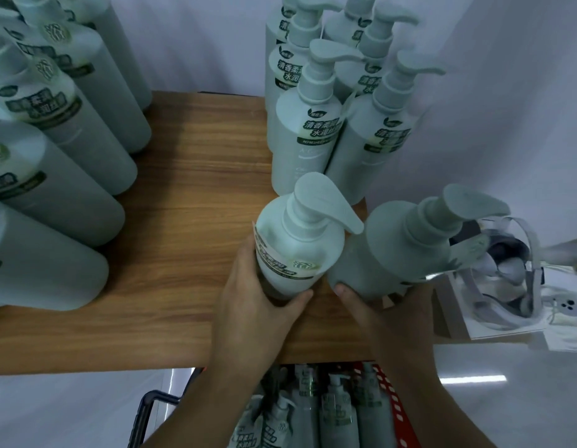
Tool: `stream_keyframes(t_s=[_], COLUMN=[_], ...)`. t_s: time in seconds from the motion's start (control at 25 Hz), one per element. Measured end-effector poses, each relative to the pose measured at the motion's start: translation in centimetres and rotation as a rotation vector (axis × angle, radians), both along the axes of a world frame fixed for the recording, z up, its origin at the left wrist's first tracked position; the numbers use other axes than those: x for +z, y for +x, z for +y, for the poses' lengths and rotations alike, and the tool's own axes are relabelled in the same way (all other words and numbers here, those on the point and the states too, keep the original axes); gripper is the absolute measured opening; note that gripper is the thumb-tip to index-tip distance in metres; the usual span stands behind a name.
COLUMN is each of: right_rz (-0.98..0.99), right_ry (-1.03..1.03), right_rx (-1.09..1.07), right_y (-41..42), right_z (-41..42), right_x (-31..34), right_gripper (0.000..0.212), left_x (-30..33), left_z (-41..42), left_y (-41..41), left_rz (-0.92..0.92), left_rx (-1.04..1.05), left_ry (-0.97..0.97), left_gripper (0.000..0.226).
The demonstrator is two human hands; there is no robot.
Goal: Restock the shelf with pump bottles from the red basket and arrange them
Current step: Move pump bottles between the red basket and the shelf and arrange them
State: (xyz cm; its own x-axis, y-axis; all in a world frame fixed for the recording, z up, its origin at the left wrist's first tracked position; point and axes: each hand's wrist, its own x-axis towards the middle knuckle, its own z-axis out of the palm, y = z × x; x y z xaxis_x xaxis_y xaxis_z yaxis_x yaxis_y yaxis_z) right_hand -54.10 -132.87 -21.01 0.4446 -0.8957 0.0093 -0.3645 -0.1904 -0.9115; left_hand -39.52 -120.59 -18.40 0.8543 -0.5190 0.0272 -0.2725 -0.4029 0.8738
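Note:
My left hand [258, 305] grips a pale green pump bottle [297, 250] low on its body, upright on the wooden shelf [190, 202], label turned left. My right hand [387, 315] holds a second pump bottle [400, 253] at the shelf's right edge, its nozzle pointing right. Behind them stands a cluster of several pump bottles [309, 134] against the white back wall. Below the shelf's front edge, the red basket [393, 405] holds several more bottles [335, 412] lying on their sides.
Rows of capless green bottles [54, 156] fill the shelf's left side. Right of the shelf sit a grey strapped headset [510, 270] and white packaging [565, 321]. A black basket handle [151, 412] shows at bottom left. Bare wood lies between the two bottle groups.

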Motion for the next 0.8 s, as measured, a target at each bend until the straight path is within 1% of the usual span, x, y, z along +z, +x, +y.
stream_keyframes(t_s=[0.04,0.12,0.2,0.36,0.48,0.6,0.68,0.8], right_rz=[0.037,0.058,-0.014,-0.043,-0.054,-0.076,-0.076,-0.081], right_ry=[-0.046,-0.064,-0.027,-0.044,-0.029,0.026,0.061,0.081], right_rx=[0.038,0.054,0.028,0.041,0.044,0.058,0.093,0.136], right_y=[0.4,2.3,3.4,5.4,6.5,6.6,6.2,5.6], right_z=[-0.4,-2.0,-2.6,-4.0,-5.2,-6.0,-6.0,-6.1], right_x=[0.6,1.0,0.8,1.0,1.3,1.2,0.9,0.4], right_gripper=[0.097,0.093,0.089,0.092,0.099,0.102,0.101,0.098], left_x=[0.2,-0.3,-0.3,-0.2,0.1,0.1,-0.1,-0.3], left_z=[-0.3,-1.2,-2.6,-5.1,-6.2,-6.1,-5.7,-5.5], left_y=[0.3,0.7,1.2,2.2,3.0,4.1,4.5,4.6], left_rz=[0.027,0.014,-0.005,-0.057,-0.113,-0.106,-0.072,0.034], left_rx=[0.012,0.022,0.024,0.086,0.103,0.052,-0.022,-0.102], left_ry=[0.015,-0.008,-0.019,-0.018,0.022,0.035,0.014,-0.063], left_gripper=[0.097,0.096,0.094,0.092,0.101,0.110,0.109,0.104])
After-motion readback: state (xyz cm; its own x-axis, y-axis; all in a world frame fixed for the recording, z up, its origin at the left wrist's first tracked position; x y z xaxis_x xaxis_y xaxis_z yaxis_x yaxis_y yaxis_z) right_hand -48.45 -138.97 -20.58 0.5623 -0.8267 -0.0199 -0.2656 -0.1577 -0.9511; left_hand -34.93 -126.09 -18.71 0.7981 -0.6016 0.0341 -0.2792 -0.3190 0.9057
